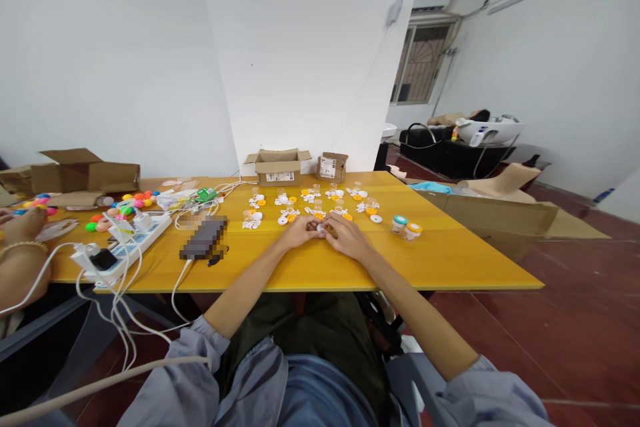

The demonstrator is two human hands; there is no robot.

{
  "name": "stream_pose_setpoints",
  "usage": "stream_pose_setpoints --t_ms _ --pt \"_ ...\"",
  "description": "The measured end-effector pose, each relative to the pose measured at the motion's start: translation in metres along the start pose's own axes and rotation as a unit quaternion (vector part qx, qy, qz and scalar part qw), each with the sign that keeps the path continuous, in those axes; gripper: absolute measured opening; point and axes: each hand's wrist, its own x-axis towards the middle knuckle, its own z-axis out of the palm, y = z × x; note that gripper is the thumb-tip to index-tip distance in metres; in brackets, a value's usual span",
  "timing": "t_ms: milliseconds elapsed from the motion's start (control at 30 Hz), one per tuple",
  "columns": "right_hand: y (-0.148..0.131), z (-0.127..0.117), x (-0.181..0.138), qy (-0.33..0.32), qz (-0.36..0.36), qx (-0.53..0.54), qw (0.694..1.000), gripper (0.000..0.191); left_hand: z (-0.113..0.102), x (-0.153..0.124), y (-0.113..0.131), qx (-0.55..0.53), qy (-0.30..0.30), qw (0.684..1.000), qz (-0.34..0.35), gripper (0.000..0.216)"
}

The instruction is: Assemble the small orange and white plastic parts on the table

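Note:
Both of my hands rest on the yellow table [310, 267], meeting at its middle. My left hand [299, 231] and my right hand [349, 237] have their fingers pinched together around a tiny pale piece [321, 228] held between them; it is too small to name. Just beyond my fingers lie several small clear vials, yellow caps and white cut-out pieces [310, 203] in rows. Two capped little jars [406, 227] stand to the right of my right hand.
Two open cardboard boxes [278, 167] sit at the table's far edge. A dark flat device [204, 238], a white power strip [125, 247] with cables and coloured balls [135, 200] lie to the left. Another person's hand [23, 225] is at the far left. A large cardboard sheet [500, 210] lies right.

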Motion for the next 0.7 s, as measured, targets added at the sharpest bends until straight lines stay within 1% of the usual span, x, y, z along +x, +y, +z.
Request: stream_pose_setpoints --t_ms 167,700 --pt "-0.0017 -0.0028 0.0006 -0.003 -0.008 -0.005 1.0 0.013 -0.0002 -0.0001 0.0011 -0.001 0.001 1.0 0.001 0.037" --pt "-0.0018 -0.0024 0.0002 -0.004 -0.014 -0.023 1.0 0.011 -0.0002 -0.0005 0.0014 -0.005 0.001 1.0 0.009 0.037"
